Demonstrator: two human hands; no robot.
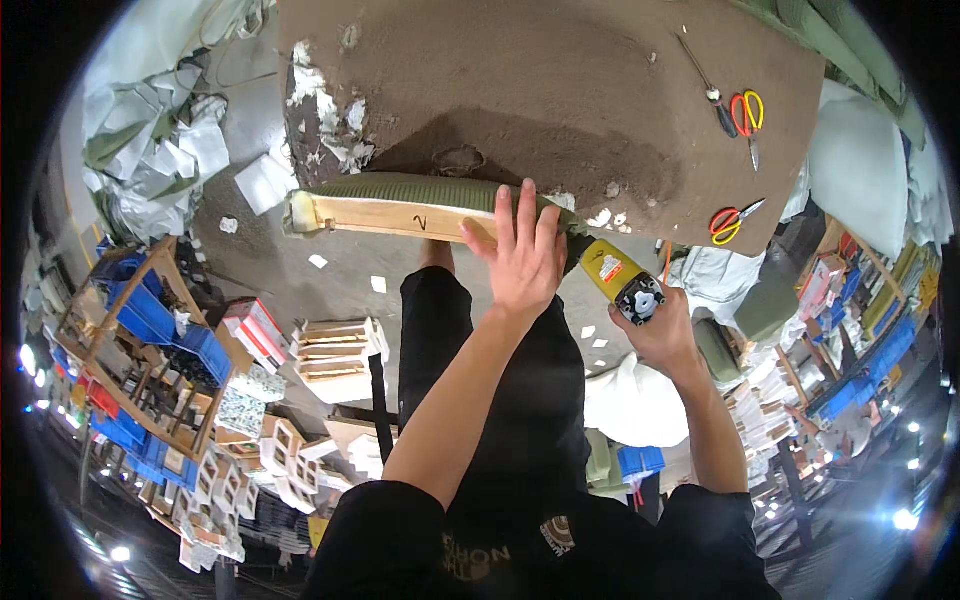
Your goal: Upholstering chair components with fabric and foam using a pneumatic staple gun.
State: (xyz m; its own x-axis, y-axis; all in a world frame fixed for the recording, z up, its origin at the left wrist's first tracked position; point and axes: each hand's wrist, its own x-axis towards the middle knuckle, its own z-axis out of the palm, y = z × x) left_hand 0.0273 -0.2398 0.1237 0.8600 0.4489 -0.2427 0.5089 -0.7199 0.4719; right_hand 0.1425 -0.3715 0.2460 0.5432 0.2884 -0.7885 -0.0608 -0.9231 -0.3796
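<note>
A long padded piece covered in green ribbed fabric [400, 187] lies along the near edge of the brown worktable, its bare wooden edge [375, 217] facing me. A dark handwritten mark shows on the wood. My left hand [528, 258] rests on the right part of this piece, fingers stretched over the fabric and thumb by the wood. In my right hand [665, 335] is a yellow and black air staple gun [610, 270], gripped by its handle. Its nose points at the right end of the piece, just past my left hand; whether it touches is hidden.
On the brown table [560, 90] lie red-and-yellow scissors [727, 226], a second pair [747, 115] and a dark-handled pointed tool [712, 95]. White padding scraps [318, 95] litter its left side. Racks with blue bins [145, 310] and wooden frames [340, 365] stand around me.
</note>
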